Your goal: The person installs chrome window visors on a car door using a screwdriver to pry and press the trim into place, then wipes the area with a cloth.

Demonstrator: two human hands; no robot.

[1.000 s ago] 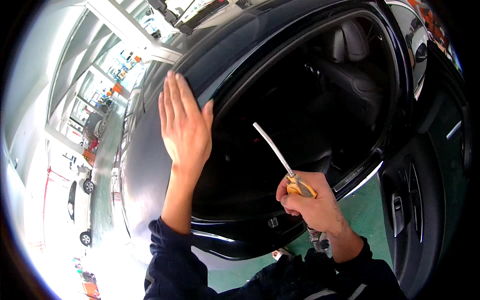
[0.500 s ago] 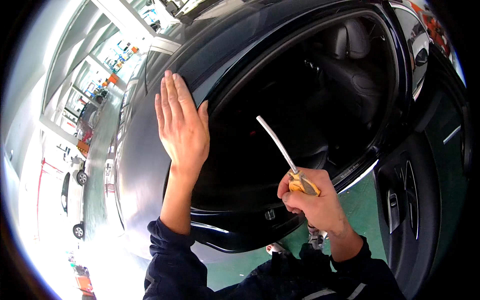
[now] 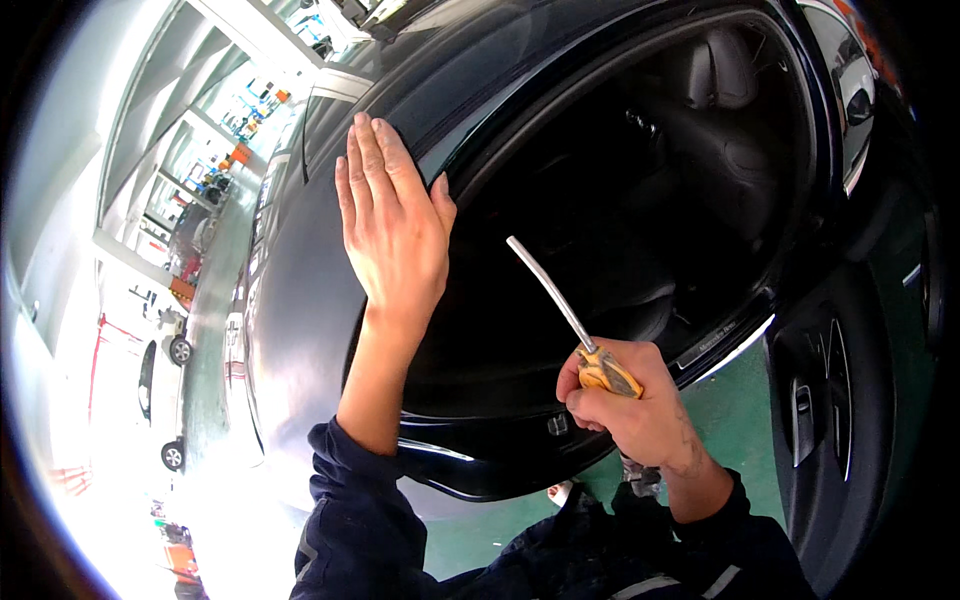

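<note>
My left hand (image 3: 395, 215) lies flat with fingers stretched on the dark car's (image 3: 300, 290) outer panel. Its thumb stands out over the rim of the open doorway (image 3: 600, 200). In my right hand (image 3: 630, 405) is a screwdriver (image 3: 612, 373) with a worn yellow handle; my fingers wrap round it. The long, slightly bent metal shaft (image 3: 550, 287) points up and left across the dark doorway. Its tip appears apart from the car body and from my left hand.
A black seat (image 3: 725, 75) shows inside the car. The opened door (image 3: 815, 400), with its inner handle, stands at the right above a green floor (image 3: 735, 430). A white car (image 3: 160, 385) is parked far off to the left, under bright light.
The view has shifted a little, so the car sits farther right. My left hand appears slightly higher and farther right, still flat on the panel. The right hand keeps its grip on the screwdriver.
</note>
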